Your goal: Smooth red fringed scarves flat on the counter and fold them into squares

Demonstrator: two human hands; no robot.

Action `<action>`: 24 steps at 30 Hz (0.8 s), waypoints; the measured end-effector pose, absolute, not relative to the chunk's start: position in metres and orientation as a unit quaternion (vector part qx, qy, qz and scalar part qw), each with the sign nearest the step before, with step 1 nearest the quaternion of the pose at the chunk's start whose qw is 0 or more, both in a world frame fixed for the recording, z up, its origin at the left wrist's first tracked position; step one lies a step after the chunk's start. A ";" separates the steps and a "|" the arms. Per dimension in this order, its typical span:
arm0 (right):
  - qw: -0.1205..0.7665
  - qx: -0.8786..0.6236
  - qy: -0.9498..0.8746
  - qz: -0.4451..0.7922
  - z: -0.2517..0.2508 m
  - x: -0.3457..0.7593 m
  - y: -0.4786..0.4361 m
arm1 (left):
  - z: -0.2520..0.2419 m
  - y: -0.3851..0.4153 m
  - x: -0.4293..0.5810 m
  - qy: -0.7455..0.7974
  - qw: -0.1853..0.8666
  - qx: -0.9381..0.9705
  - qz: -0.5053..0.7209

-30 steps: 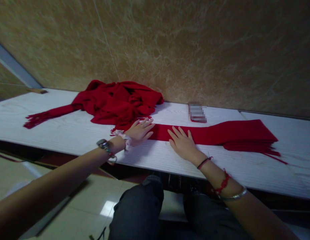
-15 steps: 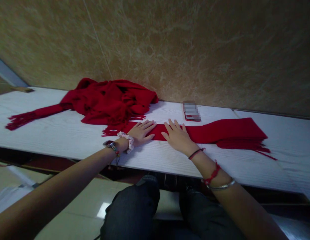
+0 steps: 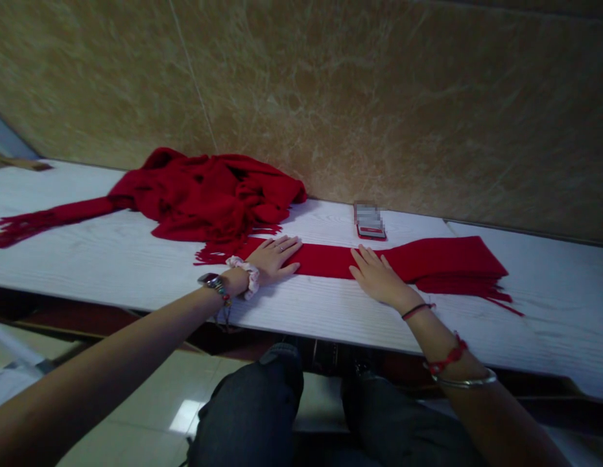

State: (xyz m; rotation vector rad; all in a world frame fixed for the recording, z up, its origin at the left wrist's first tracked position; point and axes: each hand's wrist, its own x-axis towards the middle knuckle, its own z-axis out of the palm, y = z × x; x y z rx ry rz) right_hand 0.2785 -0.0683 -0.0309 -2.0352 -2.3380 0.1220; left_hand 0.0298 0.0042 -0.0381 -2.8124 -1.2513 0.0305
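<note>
A long folded red scarf lies flat across the white wood-grain table, fringe showing at both ends. My left hand rests palm down near its left end, fingers spread, a ring on one finger. Further right, my right hand lies flat on the scarf's middle, fingers extended and gripping nothing. Behind my left hand, a crumpled red fringed cloth is heaped against the wall, one narrow end stretching left.
A blurred-out phone-like object with a red edge lies behind the scarf. A marble-patterned wall closes off the back of the white table. My knees are below the front edge.
My right hand has slid to the right along the scarf, away from my left hand. My left hand stays in place on the scarf. The view has shifted slightly.
</note>
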 end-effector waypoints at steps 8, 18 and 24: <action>0.040 -0.573 -0.817 0.048 -0.026 0.240 -0.061 | -0.039 0.006 0.029 -0.405 0.045 -0.913 0.009; 0.011 -0.621 -0.782 0.044 -0.037 0.290 -0.076 | -0.036 0.005 0.031 -0.407 0.038 -0.913 0.008; 0.023 -0.621 -0.783 0.023 -0.041 0.286 -0.076 | -0.027 0.004 0.069 -0.397 0.033 -0.917 -0.008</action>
